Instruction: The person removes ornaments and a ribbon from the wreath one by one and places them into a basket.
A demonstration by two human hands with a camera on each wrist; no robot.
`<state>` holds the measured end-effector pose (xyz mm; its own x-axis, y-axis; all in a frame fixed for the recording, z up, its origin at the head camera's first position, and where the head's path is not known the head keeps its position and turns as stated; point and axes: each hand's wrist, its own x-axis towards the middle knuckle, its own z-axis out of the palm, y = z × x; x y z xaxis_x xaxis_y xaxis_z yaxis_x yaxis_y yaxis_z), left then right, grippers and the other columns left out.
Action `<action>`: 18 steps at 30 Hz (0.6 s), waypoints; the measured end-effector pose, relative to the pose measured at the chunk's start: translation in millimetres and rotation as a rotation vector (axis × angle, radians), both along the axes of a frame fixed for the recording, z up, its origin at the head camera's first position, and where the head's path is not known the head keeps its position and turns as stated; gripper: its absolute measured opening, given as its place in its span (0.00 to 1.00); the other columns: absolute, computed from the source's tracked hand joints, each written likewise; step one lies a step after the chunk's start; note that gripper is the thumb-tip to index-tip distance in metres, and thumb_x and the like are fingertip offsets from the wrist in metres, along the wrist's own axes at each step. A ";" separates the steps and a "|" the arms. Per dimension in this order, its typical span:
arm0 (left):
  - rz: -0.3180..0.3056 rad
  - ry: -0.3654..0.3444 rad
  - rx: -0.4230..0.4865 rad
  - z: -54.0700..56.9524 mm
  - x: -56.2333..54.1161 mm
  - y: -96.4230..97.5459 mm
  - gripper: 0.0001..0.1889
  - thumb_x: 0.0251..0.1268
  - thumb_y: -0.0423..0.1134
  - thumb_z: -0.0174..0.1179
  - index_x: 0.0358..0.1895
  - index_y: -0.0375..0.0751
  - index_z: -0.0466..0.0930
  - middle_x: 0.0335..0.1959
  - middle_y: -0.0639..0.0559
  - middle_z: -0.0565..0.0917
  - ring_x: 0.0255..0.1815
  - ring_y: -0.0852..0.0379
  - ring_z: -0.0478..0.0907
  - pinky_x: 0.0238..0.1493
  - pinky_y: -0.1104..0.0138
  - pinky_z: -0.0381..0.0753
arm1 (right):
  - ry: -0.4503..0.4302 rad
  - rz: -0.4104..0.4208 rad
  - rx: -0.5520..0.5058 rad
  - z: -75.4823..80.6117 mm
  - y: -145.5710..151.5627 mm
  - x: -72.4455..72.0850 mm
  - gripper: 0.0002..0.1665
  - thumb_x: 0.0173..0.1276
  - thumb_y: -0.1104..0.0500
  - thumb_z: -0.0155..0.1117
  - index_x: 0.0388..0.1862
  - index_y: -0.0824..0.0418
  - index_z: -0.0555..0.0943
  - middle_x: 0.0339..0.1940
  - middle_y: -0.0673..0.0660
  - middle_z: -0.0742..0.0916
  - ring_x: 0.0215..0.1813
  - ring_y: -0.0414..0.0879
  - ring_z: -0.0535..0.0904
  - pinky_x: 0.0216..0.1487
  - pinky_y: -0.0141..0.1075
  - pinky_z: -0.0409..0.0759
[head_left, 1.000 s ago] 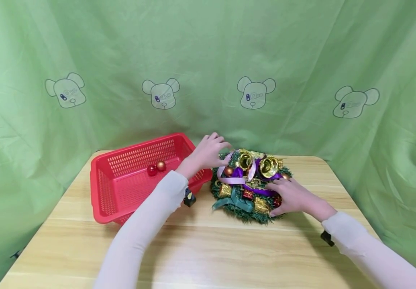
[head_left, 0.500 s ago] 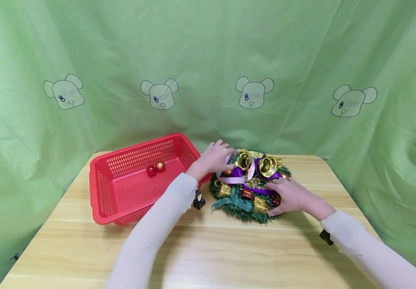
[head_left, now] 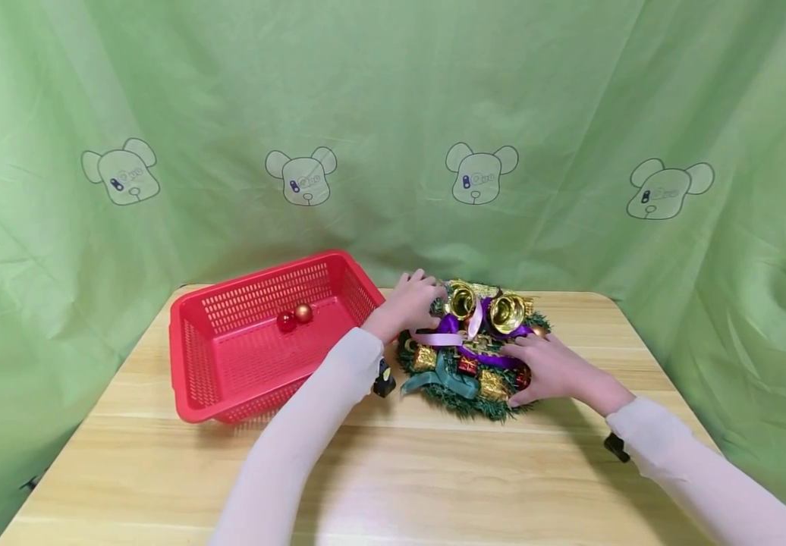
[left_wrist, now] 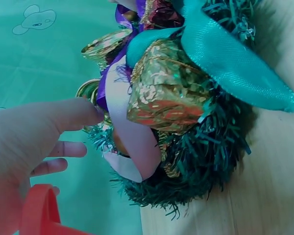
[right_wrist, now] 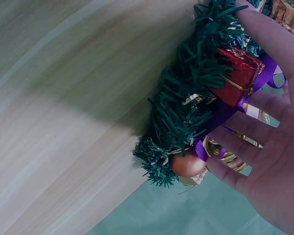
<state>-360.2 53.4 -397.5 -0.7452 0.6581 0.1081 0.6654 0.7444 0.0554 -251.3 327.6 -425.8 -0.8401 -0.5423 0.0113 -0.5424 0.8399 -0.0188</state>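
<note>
A green tinsel wreath [head_left: 468,408] lies on the table, decorated with gold bells [head_left: 506,312], small gift boxes, a teal ribbon [head_left: 451,384] and purple ribbon. My left hand [head_left: 412,305] hovers over its left edge, fingers loosely bent and thumb stretched out. In the left wrist view, the thumb tip comes right up to a pale pink ribbon [left_wrist: 121,105] beside a gold gift box [left_wrist: 166,90]. Over the right side, my right hand [head_left: 551,369] rests with fingers spread. The right wrist view has a red gift box [right_wrist: 237,78] and a copper ball [right_wrist: 187,164] near those fingers.
To the left stands a red perforated basket [head_left: 249,302], its right end close to my left forearm. Inside lie a red ball [head_left: 287,321] and a gold ball [head_left: 303,312]. A green curtain [head_left: 393,91] hangs behind the wooden table [head_left: 434,485].
My left hand has moved right and slightly down, from beside the basket's far corner to over the wreath's left edge. The right hand, wreath and basket stay put.
</note>
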 end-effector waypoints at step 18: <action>0.038 -0.045 -0.060 -7.3 -2.4 3.0 0.21 0.60 0.43 0.70 0.59 0.55 0.82 0.64 0.54 0.78 0.63 0.50 0.66 0.69 0.51 0.64 | -0.018 -0.016 0.001 4.1 -2.7 3.1 0.55 0.42 0.33 0.83 0.64 0.63 0.79 0.62 0.71 0.82 0.65 0.69 0.76 0.69 0.74 0.60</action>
<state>-362.6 56.4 -404.7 -0.7730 0.6334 0.0352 0.6344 0.7721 0.0386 -248.3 324.9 -421.7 -0.8487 -0.5288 -0.0044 -0.5285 0.8485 -0.0277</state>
